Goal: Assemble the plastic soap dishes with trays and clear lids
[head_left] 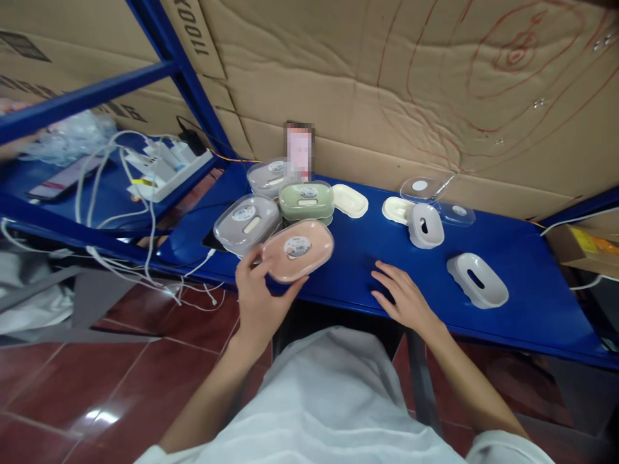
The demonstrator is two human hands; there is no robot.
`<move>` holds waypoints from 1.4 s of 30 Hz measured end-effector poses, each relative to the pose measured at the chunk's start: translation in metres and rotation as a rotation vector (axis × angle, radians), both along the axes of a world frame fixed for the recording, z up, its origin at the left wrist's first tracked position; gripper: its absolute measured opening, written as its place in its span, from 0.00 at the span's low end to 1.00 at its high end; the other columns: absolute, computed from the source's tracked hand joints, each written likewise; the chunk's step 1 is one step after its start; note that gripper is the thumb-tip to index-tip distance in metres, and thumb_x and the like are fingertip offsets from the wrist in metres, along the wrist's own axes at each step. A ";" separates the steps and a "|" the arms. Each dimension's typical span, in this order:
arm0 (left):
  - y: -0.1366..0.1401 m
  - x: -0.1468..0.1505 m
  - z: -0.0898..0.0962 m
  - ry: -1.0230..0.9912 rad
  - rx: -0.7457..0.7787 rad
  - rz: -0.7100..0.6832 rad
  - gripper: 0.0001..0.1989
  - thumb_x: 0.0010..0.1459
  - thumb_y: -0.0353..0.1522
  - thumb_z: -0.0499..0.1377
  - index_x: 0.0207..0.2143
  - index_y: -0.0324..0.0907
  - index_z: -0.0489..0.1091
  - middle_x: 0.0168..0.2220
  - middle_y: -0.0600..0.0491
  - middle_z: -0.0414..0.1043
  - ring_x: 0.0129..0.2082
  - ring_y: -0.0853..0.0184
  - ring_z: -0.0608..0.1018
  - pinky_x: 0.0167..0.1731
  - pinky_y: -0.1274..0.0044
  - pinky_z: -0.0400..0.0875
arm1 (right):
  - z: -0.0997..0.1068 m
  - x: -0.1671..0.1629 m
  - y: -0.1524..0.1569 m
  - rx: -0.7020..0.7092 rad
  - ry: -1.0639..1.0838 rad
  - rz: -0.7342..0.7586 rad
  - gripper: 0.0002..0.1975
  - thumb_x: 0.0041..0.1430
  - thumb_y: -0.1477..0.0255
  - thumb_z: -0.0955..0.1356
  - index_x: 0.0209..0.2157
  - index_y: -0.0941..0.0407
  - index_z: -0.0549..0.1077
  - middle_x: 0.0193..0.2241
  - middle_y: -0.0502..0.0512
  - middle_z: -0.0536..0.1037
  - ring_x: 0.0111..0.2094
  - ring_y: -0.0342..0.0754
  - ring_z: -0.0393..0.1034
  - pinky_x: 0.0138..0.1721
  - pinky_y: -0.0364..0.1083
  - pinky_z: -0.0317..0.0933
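My left hand [258,293] grips a pink oval box [307,261] with a clear lid and a round label, thumb and fingers around its near left side. The box is tilted near the table's front edge. Close behind it are a green lidded box [314,207] and two grey lidded boxes [229,225], which look like soap boxes. My right hand [409,299] is over the front of the blue table [358,270], fingers apart and holding nothing. To its right is a white slotted tray [498,293]; a second slotted tray [435,235] stands further back.
Cream oval inserts [351,201] and clear lids [420,188] lie along the back. A pixelated phone-like object [300,151] stands against the cardboard wall [338,77]. On the left, white cables [152,251] hang from a power strip [174,177]. A carton [587,258] sits at right.
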State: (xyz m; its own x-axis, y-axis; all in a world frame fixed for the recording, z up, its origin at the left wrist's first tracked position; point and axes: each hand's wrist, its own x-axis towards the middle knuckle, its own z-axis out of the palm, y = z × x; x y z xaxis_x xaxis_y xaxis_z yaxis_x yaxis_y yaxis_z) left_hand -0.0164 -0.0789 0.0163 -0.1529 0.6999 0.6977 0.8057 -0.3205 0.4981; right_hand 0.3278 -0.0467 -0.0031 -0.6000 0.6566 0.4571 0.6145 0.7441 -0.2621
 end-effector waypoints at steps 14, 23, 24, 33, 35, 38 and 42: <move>0.029 0.014 -0.027 0.093 0.096 0.256 0.41 0.54 0.52 0.75 0.58 0.39 0.62 0.66 0.29 0.62 0.67 0.40 0.69 0.63 0.49 0.66 | 0.010 -0.021 0.027 -0.056 -0.196 -0.047 0.21 0.78 0.65 0.63 0.66 0.54 0.71 0.66 0.64 0.75 0.64 0.61 0.73 0.61 0.62 0.70; 0.019 0.016 -0.044 0.135 0.223 0.135 0.38 0.53 0.42 0.78 0.59 0.49 0.62 0.72 0.34 0.52 0.74 0.38 0.60 0.67 0.39 0.57 | 0.014 -0.063 0.150 -0.060 -0.205 -0.219 0.25 0.76 0.67 0.63 0.68 0.62 0.67 0.69 0.71 0.70 0.71 0.68 0.61 0.70 0.69 0.54; 0.014 0.020 -0.046 0.149 0.247 0.062 0.35 0.54 0.38 0.77 0.57 0.51 0.63 0.72 0.38 0.54 0.73 0.40 0.61 0.67 0.40 0.58 | 0.015 -0.066 0.153 -0.073 -0.201 -0.204 0.23 0.76 0.67 0.62 0.65 0.62 0.70 0.65 0.72 0.74 0.68 0.68 0.64 0.68 0.68 0.56; 0.025 0.072 -0.024 0.299 -0.180 -0.605 0.27 0.71 0.25 0.54 0.70 0.44 0.61 0.74 0.39 0.59 0.76 0.51 0.62 0.69 0.57 0.69 | 0.038 -0.001 0.106 -0.060 -0.112 -0.159 0.19 0.79 0.60 0.60 0.48 0.55 0.78 0.52 0.64 0.82 0.57 0.59 0.75 0.62 0.58 0.63; 0.042 0.076 -0.022 0.297 -0.283 -0.586 0.29 0.72 0.25 0.52 0.72 0.43 0.59 0.77 0.40 0.53 0.78 0.50 0.57 0.72 0.53 0.64 | 0.035 0.024 0.104 0.027 -0.127 -0.450 0.23 0.77 0.59 0.61 0.58 0.60 0.75 0.61 0.73 0.76 0.64 0.68 0.68 0.64 0.67 0.59; 0.067 0.079 -0.024 0.316 -0.362 -0.564 0.28 0.70 0.24 0.52 0.72 0.39 0.62 0.76 0.38 0.55 0.77 0.46 0.58 0.72 0.49 0.61 | 0.026 0.048 0.107 -0.017 -0.202 -0.758 0.29 0.74 0.61 0.61 0.65 0.66 0.71 0.59 0.82 0.77 0.60 0.76 0.70 0.60 0.74 0.59; 0.075 0.080 -0.024 0.345 -0.367 -0.634 0.25 0.69 0.23 0.53 0.64 0.44 0.72 0.65 0.41 0.72 0.68 0.50 0.71 0.66 0.54 0.69 | 0.026 0.040 0.098 -0.045 -0.175 -0.730 0.26 0.74 0.64 0.60 0.64 0.63 0.73 0.54 0.76 0.81 0.56 0.71 0.74 0.58 0.69 0.62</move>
State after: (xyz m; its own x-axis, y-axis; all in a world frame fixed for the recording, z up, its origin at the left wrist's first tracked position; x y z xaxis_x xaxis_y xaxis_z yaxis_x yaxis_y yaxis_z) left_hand 0.0633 -0.0036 -0.0073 0.5317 0.7748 0.3421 0.6530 -0.6323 0.4169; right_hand 0.3682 0.0517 0.0234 -0.0662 0.9314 0.3580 0.9832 0.1220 -0.1356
